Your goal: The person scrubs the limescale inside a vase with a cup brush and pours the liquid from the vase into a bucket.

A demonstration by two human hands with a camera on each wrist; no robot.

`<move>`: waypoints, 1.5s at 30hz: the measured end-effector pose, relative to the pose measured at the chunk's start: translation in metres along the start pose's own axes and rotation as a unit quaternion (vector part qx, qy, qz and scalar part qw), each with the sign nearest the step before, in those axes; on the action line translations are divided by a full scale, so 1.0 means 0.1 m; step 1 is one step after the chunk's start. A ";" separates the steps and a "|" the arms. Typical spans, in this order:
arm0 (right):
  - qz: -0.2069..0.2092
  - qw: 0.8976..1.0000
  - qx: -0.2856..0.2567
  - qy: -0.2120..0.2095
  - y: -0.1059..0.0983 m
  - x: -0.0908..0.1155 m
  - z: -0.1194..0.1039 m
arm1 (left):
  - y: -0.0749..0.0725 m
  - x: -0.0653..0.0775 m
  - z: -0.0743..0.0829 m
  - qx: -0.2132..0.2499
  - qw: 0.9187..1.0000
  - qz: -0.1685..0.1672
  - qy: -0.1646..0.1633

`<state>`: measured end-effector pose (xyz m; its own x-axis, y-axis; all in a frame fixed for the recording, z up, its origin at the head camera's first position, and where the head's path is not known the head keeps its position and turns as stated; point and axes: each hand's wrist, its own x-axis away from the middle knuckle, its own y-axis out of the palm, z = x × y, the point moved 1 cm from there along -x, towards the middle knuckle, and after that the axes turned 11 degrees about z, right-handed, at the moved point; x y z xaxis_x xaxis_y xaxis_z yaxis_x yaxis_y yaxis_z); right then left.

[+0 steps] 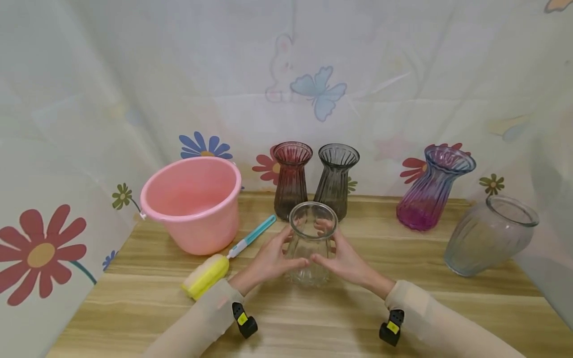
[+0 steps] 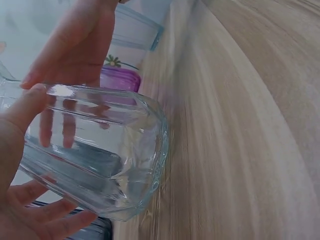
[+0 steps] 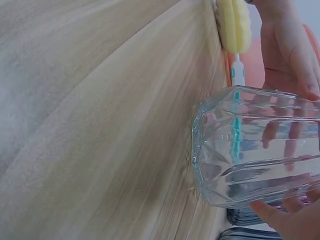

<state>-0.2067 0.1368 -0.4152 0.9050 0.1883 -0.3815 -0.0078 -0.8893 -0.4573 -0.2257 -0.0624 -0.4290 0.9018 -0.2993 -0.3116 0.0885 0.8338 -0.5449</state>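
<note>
A clear ribbed glass vase [image 1: 310, 276] with a wide round mouth stands upright at the middle of the wooden table. From its left side my left hand [image 1: 274, 257] holds it, fingers curved around the far side and thumb along the front. Opposite, my right hand [image 1: 346, 259] grips the vase's right side the same way; the two thumbs nearly meet at the front. Both wrist views show the faceted base of the glass vase [image 2: 145, 150] close to the tabletop. Through the glass [image 3: 250, 170], fingers of the other hand show.
Behind are a red-grey vase [image 1: 290, 184] and a grey vase [image 1: 333, 186]. A blue-purple vase [image 1: 423, 199] and another clear vase [image 1: 488, 243] lean at right. A pink bucket [image 1: 210, 228] and a yellow sponge brush [image 1: 210, 276] sit left on the table [image 1: 304, 333].
</note>
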 end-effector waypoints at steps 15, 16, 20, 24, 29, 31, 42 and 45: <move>-0.051 0.999 0.011 0.011 -0.01 0.05 0.07 | -0.37 -0.37 -0.18 -0.206 0.975 -0.065 -0.052; -0.057 0.998 0.007 0.022 -0.01 0.04 0.08 | -0.37 -0.42 -0.21 -0.229 0.969 -0.061 -0.067; -0.067 0.997 0.015 0.032 0.02 0.04 0.10 | -0.31 -0.60 -0.37 -0.311 0.943 -0.038 -0.111; -0.066 0.997 0.042 0.027 0.05 0.06 0.11 | -0.24 -0.70 -0.56 -0.355 0.926 -0.021 -0.122; -0.057 0.997 0.053 0.021 0.05 0.06 0.06 | -0.18 -0.84 -0.68 -0.379 0.917 -0.003 -0.127; -0.056 0.997 0.054 0.023 0.04 0.06 0.05 | -0.17 -0.89 -0.69 -0.384 0.915 0.002 -0.128; -0.048 0.997 0.066 0.010 0.04 0.06 0.06 | -0.15 -0.97 -0.68 -0.346 0.927 0.029 -0.146; -0.043 0.997 0.068 0.011 0.03 0.06 0.07 | -0.19 -1.00 -0.59 -0.315 0.937 0.020 -0.153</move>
<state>-0.2039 0.1382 -0.4246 0.9138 0.2503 -0.3199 0.0133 -0.8056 -0.5923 -0.3426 -0.0756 -0.4329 0.9865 -0.0476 -0.1565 -0.1277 0.3738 -0.9187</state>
